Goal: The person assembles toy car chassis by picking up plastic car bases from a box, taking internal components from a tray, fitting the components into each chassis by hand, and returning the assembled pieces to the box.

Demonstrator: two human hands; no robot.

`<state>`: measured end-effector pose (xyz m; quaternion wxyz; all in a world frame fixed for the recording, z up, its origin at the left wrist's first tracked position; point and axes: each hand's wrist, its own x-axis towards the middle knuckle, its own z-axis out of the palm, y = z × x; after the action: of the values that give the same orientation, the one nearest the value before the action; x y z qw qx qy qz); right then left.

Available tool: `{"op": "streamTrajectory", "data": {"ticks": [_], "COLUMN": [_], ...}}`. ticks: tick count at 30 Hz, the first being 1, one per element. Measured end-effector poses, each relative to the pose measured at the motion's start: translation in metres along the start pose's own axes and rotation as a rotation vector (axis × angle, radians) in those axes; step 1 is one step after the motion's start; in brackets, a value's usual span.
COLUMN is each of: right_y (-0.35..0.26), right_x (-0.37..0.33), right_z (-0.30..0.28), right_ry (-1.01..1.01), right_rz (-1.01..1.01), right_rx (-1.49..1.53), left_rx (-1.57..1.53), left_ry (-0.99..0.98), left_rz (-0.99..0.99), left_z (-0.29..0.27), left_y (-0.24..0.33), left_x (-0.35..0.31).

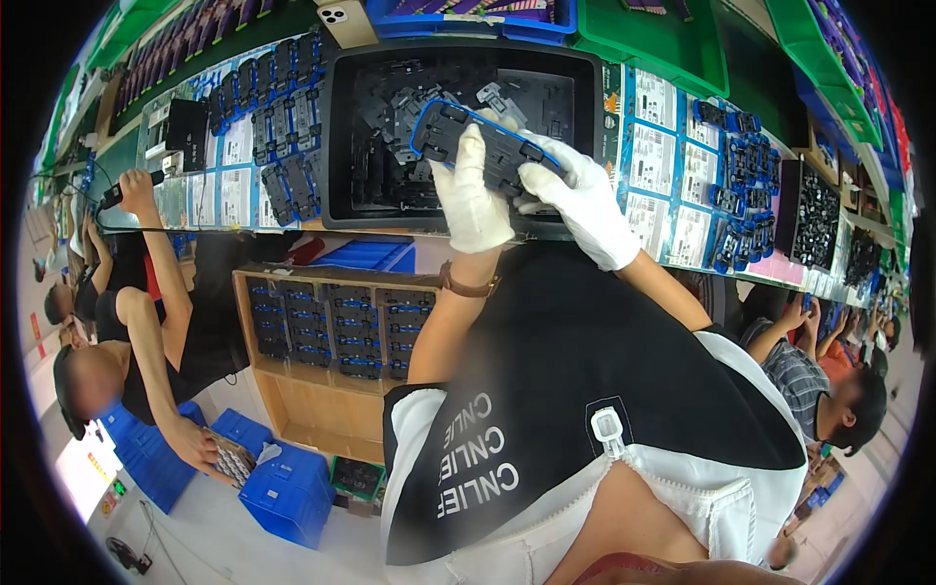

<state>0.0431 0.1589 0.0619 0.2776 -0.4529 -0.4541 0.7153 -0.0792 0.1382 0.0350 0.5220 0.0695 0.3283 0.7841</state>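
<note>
Both my hands, in white gloves, hold a toy car body [499, 154] with its black underside up and a blue rim along its edge. My left hand [475, 200] grips it from the near side, thumb lying across the underside. My right hand [591, 202] pinches its right end, with the thumb near the edge; the fingers beneath are partly hidden. The car body is tilted above a black bin [340, 136]. Loose black plastic parts [398, 97] lie in that bin, partly covered by my hands and the car body.
Rows of blue-and-black car bodies [288, 112] stand left of the bin, and more car bodies [746, 200] stand at the right. A phone [347, 21] leans behind the bin beside a green tray [653, 44]. Below left are a cardboard box [331, 400] and a co-worker [146, 331].
</note>
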Motion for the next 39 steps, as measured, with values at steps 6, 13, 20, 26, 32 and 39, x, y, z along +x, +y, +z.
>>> {"op": "streamTrajectory", "data": {"ticks": [6, 13, 20, 26, 32, 39], "right_y": [0.013, 0.008, 0.002, 0.004, 0.022, 0.019], "right_x": [-0.003, -0.005, 0.001, 0.016, 0.051, 0.069], "right_z": [-0.002, -0.010, 0.003, 0.017, 0.051, 0.003], "right_ry": [0.019, 0.048, 0.054, 0.113, -0.116, 0.040], "right_rz": [-0.082, -0.130, -0.082, -0.075, -0.174, -0.144], "right_rx": [0.013, -0.075, -0.056, 0.035, -0.023, -0.294], "left_rx": [0.170, 0.237, 0.149, 0.193, 0.389, 0.731], "left_ry": [-0.008, 0.086, 0.119, 0.068, 0.229, 0.625], "left_rz": [0.083, 0.077, 0.043, -0.051, 0.014, 0.213], "left_z": [0.001, -0.009, -0.008, -0.024, -0.059, -0.193], "left_y": [-0.011, 0.003, 0.001, -0.018, 0.045, 0.215], "left_x": [-0.001, 0.012, 0.019, 0.007, 0.039, 0.187]}}
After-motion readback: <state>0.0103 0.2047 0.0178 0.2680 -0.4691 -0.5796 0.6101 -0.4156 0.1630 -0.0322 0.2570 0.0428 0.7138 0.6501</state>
